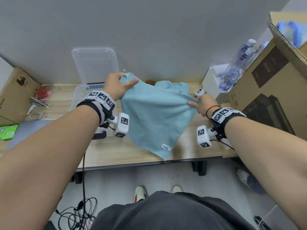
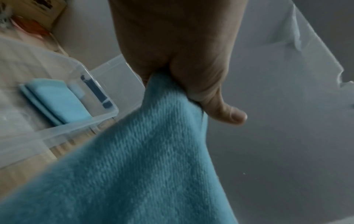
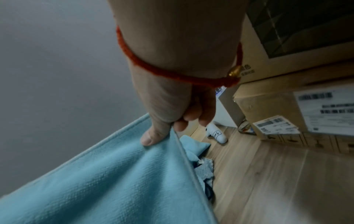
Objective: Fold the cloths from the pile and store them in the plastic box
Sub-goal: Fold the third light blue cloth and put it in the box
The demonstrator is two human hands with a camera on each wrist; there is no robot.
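A light blue cloth (image 1: 154, 118) hangs spread in the air above the wooden table, a white label at its lowest corner. My left hand (image 1: 116, 86) pinches its upper left corner (image 2: 168, 94). My right hand (image 1: 201, 103) pinches the upper right corner (image 3: 162, 136) between thumb and fingers. Behind the held cloth a pile of blue cloths (image 1: 176, 87) lies on the table, also seen as a crumpled pile (image 3: 201, 159). The clear plastic box (image 2: 63, 127) stands at the left with a folded blue cloth (image 2: 57, 100) inside. In the head view the box (image 1: 78, 95) sits under my left wrist.
The box's clear lid (image 1: 95, 63) leans against the grey wall. Cardboard boxes (image 1: 265, 83) and plastic bottles (image 1: 235, 70) crowd the right end. A white controller (image 1: 199, 92) lies by the pile. Another carton (image 1: 15, 95) and red clutter (image 1: 42, 93) stand at the left.
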